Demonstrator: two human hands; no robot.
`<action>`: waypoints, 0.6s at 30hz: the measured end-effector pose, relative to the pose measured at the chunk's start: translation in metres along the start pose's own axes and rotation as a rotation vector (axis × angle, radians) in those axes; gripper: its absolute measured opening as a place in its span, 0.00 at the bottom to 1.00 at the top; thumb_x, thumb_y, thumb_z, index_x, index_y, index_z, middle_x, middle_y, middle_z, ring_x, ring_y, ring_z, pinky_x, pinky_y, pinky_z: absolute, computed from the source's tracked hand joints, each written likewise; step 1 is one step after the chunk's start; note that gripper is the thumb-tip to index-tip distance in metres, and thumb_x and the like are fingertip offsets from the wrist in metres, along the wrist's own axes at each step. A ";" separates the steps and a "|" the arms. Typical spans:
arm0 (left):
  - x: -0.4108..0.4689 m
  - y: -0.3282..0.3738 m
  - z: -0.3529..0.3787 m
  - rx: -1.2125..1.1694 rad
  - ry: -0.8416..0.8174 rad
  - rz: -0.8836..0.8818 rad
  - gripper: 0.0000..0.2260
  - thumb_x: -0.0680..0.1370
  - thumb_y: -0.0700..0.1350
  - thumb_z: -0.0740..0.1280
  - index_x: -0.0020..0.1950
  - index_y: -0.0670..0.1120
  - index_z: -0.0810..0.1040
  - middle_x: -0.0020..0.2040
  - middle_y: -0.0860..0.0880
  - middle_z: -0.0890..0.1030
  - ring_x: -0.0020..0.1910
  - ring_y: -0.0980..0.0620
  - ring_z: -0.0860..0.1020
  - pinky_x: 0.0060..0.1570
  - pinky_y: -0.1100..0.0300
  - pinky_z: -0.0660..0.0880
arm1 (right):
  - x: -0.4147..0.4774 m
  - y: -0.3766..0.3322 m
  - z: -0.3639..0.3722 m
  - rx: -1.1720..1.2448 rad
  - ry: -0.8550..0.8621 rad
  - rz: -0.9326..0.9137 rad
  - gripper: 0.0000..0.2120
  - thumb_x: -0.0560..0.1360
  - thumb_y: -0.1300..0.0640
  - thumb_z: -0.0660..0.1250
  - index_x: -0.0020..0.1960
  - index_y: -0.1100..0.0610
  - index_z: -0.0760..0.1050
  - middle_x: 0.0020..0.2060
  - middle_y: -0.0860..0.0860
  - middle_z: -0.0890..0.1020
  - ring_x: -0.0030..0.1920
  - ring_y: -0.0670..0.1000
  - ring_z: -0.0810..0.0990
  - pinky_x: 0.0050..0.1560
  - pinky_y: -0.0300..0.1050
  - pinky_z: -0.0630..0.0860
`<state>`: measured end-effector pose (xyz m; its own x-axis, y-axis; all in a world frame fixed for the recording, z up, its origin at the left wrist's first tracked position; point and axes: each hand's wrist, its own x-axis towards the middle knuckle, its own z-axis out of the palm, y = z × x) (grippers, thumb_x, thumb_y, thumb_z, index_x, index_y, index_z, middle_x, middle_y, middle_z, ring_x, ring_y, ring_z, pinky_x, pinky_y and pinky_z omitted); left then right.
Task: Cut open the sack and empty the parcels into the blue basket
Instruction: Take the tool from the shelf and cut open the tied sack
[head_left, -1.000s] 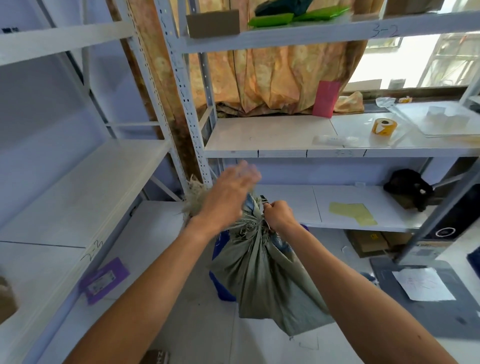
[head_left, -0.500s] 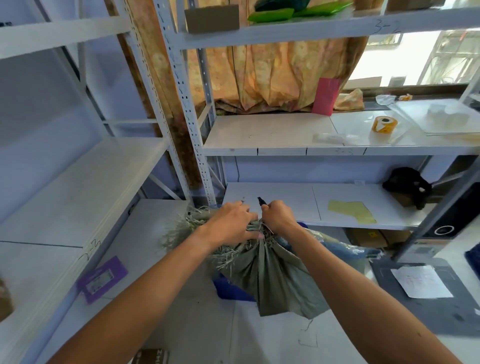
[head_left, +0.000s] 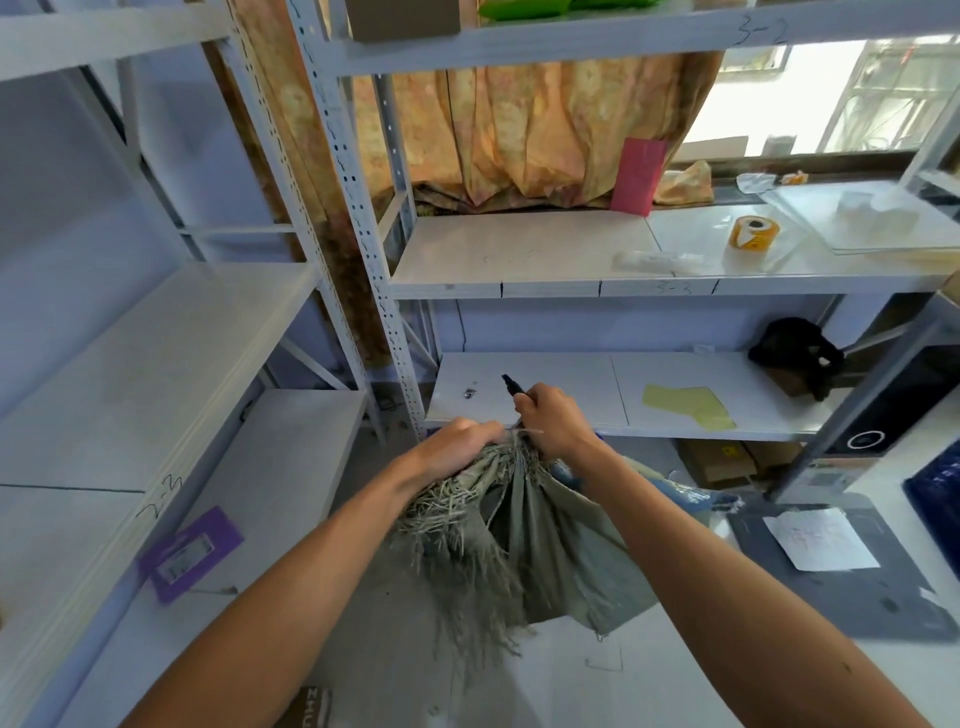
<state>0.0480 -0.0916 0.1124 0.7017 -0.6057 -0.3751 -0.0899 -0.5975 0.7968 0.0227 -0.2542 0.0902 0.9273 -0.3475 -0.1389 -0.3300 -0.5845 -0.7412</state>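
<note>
A grey-green woven sack hangs in front of me, gathered at its top. Frayed fibres spill from its left side. My left hand grips the bunched, frayed top of the sack. My right hand clutches the gathered top beside it and also holds a thin black tool whose tip points up and away. A bit of blue and pale plastic shows behind the sack at the right. The sack hides the blue basket.
White metal shelving stands ahead and to the left. A tape roll and a pink card sit on the middle shelf, a black object on the lower one. Cardboard boxes lie under it. A dark mat with paper is at right.
My left hand came down from mid-air and took hold of the sack's frayed top. The sack has been lifted and swung toward me, now covering the blue basket.
</note>
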 end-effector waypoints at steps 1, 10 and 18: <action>-0.004 0.002 0.001 -0.039 0.030 0.000 0.19 0.74 0.58 0.61 0.39 0.43 0.62 0.37 0.40 0.62 0.36 0.44 0.60 0.42 0.47 0.58 | -0.003 0.001 -0.004 0.065 0.033 -0.016 0.10 0.83 0.53 0.57 0.51 0.57 0.73 0.46 0.56 0.83 0.45 0.58 0.81 0.46 0.53 0.77; 0.005 -0.007 0.021 -0.234 0.295 -0.022 0.11 0.82 0.51 0.61 0.40 0.54 0.69 0.36 0.54 0.69 0.34 0.58 0.67 0.37 0.61 0.64 | -0.043 0.011 -0.031 -0.113 0.265 -0.237 0.15 0.84 0.46 0.52 0.55 0.54 0.73 0.42 0.55 0.82 0.42 0.59 0.78 0.38 0.51 0.69; 0.006 -0.003 0.039 -0.365 0.481 -0.041 0.19 0.75 0.62 0.61 0.41 0.47 0.77 0.36 0.48 0.77 0.39 0.49 0.76 0.43 0.51 0.69 | -0.074 0.021 -0.014 -0.234 0.314 -0.361 0.14 0.83 0.43 0.53 0.53 0.52 0.70 0.42 0.50 0.82 0.41 0.54 0.81 0.38 0.49 0.74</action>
<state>0.0246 -0.1136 0.0895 0.9481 -0.2293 -0.2202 0.1323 -0.3451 0.9292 -0.0556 -0.2516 0.0940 0.9034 -0.2761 0.3280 -0.0637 -0.8430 -0.5341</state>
